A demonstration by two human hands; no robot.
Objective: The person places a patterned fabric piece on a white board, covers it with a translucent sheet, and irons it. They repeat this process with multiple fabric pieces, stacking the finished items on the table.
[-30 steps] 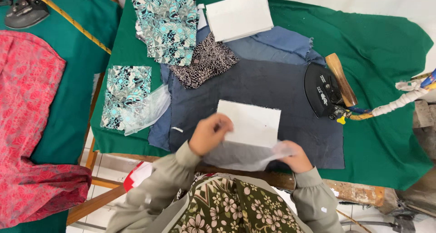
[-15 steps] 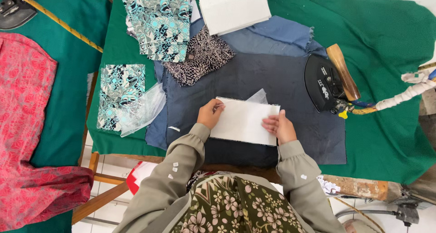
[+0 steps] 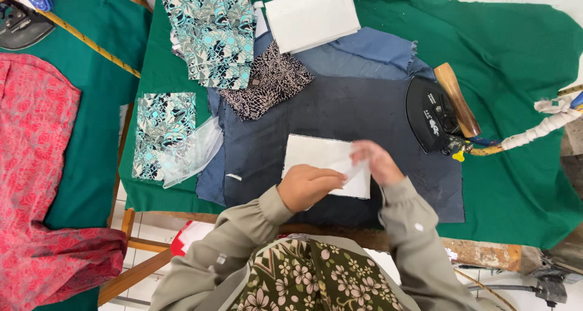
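Both hands rest on a white fabric piece [image 3: 319, 156] lying on the dark grey cloth [image 3: 340, 114] near the table's front edge. The left hand [image 3: 310, 186] presses flat on its near edge, fingers loosely curled. The right hand [image 3: 378, 162] is blurred, pinching the piece's right side. A black iron [image 3: 431, 114] sits just right; a white stack [image 3: 313, 13] lies far.

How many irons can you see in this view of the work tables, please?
2. One black iron with a wooden handle lies on the dark cloth, to the right of the hands. A second dark iron sits at the top left corner, cut off by the frame edge.
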